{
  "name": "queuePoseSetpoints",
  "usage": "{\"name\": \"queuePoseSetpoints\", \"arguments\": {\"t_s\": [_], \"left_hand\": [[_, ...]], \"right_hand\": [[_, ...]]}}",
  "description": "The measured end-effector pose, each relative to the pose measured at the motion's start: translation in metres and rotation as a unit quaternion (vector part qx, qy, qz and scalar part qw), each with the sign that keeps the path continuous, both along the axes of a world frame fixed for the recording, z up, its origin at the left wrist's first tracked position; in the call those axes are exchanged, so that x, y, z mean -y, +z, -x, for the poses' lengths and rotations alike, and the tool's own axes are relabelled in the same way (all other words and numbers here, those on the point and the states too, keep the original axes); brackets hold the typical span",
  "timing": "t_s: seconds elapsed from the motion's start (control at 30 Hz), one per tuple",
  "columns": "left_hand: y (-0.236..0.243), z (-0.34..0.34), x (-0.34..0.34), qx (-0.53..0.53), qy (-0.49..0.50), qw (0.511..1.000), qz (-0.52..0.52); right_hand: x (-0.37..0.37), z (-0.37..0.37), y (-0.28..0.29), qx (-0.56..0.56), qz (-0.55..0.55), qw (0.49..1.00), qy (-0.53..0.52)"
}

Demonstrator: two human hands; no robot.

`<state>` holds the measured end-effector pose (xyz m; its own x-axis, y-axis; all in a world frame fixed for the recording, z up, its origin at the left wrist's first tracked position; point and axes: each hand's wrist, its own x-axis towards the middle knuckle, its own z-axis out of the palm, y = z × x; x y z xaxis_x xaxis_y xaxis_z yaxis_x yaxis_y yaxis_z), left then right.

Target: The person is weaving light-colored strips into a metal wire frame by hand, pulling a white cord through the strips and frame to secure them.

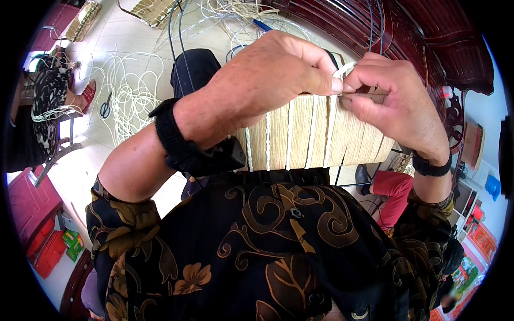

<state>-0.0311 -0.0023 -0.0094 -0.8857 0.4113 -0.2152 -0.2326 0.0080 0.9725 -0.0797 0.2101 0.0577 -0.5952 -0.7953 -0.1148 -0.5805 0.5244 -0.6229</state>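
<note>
Across my lap lies a tan panel [300, 131] wound with fine cord, crossed by several white twisted strands [289, 134]. At its far edge, my left hand [278, 67] pinches a short white strand [345, 69] between thumb and forefinger. My right hand [393, 96] meets it there, with thumb and forefinger closed at the panel's edge close to the same strand. The fingertips of both hands almost touch. What the right fingertips grip is too small to make out. Black bands circle both wrists.
Loose pale cord [131, 91] lies tangled on the tiled floor at left, with scissors [106, 106] beside it. More cord [241, 13] is heaped beyond the panel. Dark red carved furniture [428, 37] stands at far right. Other people sit nearby, one with a red trouser leg [393, 192].
</note>
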Motion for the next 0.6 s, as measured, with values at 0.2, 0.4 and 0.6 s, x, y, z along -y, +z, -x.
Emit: {"name": "queuePoseSetpoints", "arguments": {"t_s": [0.2,0.4,0.6], "left_hand": [[0.0007,0.0034,-0.0005,-0.004,-0.003,1.0,0.002],[0.0015,0.0034,-0.0017,-0.018,-0.006,1.0,0.019],[0.002,0.0047,-0.0046,-0.017,-0.007,0.999,0.037]], "right_hand": [[-0.0009,0.0061,0.0024,-0.012,-0.013,0.999,0.027],[0.0033,0.001,0.0006,0.002,0.01,1.0,0.012],[0.0037,0.0008,-0.0021,-0.046,0.006,0.998,0.029]]}}
